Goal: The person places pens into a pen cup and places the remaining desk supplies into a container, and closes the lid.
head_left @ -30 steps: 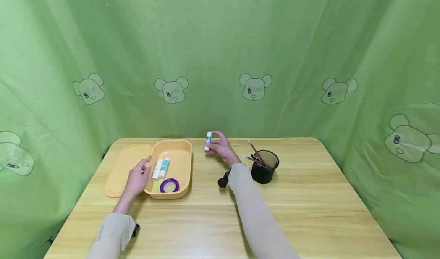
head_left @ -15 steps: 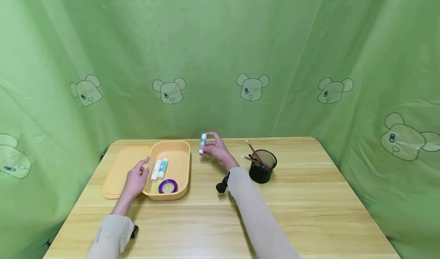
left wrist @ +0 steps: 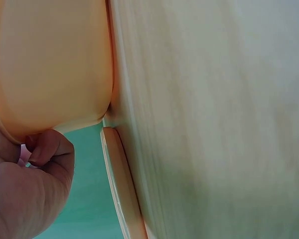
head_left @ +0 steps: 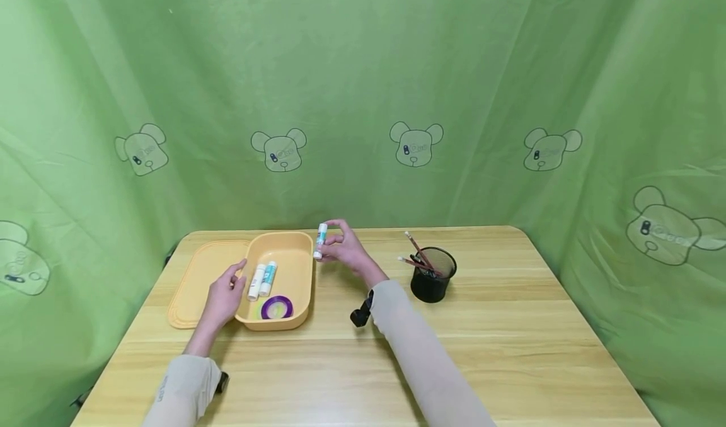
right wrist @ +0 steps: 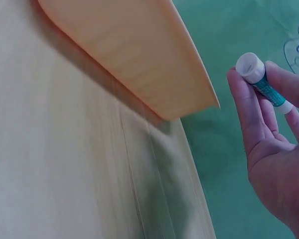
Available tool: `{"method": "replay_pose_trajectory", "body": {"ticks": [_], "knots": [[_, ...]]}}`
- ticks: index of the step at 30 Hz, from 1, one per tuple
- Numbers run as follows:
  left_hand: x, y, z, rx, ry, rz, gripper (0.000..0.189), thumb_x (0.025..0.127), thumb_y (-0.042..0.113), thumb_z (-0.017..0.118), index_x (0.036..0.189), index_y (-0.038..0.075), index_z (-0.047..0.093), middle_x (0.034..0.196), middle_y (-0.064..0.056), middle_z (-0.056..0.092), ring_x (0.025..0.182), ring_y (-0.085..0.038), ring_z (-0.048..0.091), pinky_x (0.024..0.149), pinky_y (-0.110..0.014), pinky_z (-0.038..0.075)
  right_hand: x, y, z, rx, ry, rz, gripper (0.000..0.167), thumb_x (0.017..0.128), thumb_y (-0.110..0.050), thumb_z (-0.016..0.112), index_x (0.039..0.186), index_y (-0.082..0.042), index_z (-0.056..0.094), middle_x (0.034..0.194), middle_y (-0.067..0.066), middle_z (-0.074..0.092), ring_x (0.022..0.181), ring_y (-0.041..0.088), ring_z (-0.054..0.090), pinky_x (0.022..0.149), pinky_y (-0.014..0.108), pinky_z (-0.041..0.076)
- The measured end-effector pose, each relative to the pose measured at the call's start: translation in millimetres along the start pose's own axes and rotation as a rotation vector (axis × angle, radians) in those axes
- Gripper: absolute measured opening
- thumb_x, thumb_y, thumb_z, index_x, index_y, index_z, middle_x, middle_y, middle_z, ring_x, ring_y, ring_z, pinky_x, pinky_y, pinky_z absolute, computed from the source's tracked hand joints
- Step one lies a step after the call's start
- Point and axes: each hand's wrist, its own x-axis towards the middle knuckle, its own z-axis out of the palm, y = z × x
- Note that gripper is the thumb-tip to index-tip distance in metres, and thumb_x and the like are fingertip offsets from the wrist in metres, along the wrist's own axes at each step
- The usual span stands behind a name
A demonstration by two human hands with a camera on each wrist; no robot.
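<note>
In the head view, my right hand (head_left: 348, 250) holds a white and teal glue stick (head_left: 321, 241) upright beside the right rim of a light orange box (head_left: 293, 260). The right wrist view shows this glue stick (right wrist: 269, 92) pinched between fingertips and thumb. My left hand (head_left: 223, 296) is at the box's left rim; in the left wrist view its fingers (left wrist: 52, 149) curl in at the box edge (left wrist: 55, 59). Inside the box lie a white glue stick (head_left: 256, 282), a teal-labelled glue stick (head_left: 269, 279) and a purple tape roll (head_left: 265, 309) over something yellow-green.
Flat on the wooden table (head_left: 351, 370), left of the box, lies an orange lid (head_left: 204, 282), partly under the left hand. A black mesh pen holder (head_left: 429, 288) with pencils (head_left: 418, 248) stands right of the right forearm. Green curtain (head_left: 363, 68) hangs behind the table.
My right hand has carried the glue stick leftward and slightly down, from over the table to the box's right rim. The left hand and the box stay in place.
</note>
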Motion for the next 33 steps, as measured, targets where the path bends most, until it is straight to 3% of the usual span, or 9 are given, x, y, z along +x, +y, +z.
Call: {"method": "replay_pose_trajectory", "body": {"ticks": [8,18,29,33], "knots": [[0.1,-0.3,-0.2,0.010,-0.001,0.002,0.048,0.108,0.012,0.050,0.156,0.009,0.045,0.093,-0.011,0.056,0.072,-0.017,0.050,0.056,-0.023,0.046,-8.1,-6,26,-0.038,-0.010,0.043,0.070,0.087,0.011,0.073,0.147,-0.010,0.043,0.100,0.017,0.067,0.074,0.022,0.072,0.080,0.043,0.065],[0.5,-0.1,-0.4,0.017,-0.004,0.005,0.048,0.108,0.013,0.049,0.156,0.008,0.044,0.092,-0.010,0.055,0.072,-0.017,0.050,0.056,-0.023,0.046,-7.8,-4,65,0.005,-0.037,0.101,0.068,0.087,0.010,0.074,0.144,-0.010,0.044,0.100,0.016,0.065,0.074,0.023,0.072,0.079,0.041,0.065],[0.5,2.2,-0.4,0.018,0.000,0.006,0.048,0.108,0.012,0.050,0.155,0.008,0.046,0.091,-0.011,0.056,0.073,-0.016,0.051,0.058,-0.023,0.047,-2.7,5,99,0.062,-0.003,0.138,0.065,0.088,0.009,0.073,0.144,-0.009,0.043,0.094,0.013,0.066,0.073,0.019,0.069,0.082,0.039,0.064],[-0.1,2.2,-0.2,0.017,0.000,0.005,0.048,0.108,0.012,0.050,0.155,0.008,0.045,0.091,-0.011,0.056,0.073,-0.016,0.051,0.058,-0.023,0.047,-4.6,7,109,0.003,0.029,0.147,0.064,0.088,0.008,0.074,0.142,-0.010,0.045,0.093,0.011,0.064,0.076,0.020,0.069,0.084,0.041,0.064]]}}
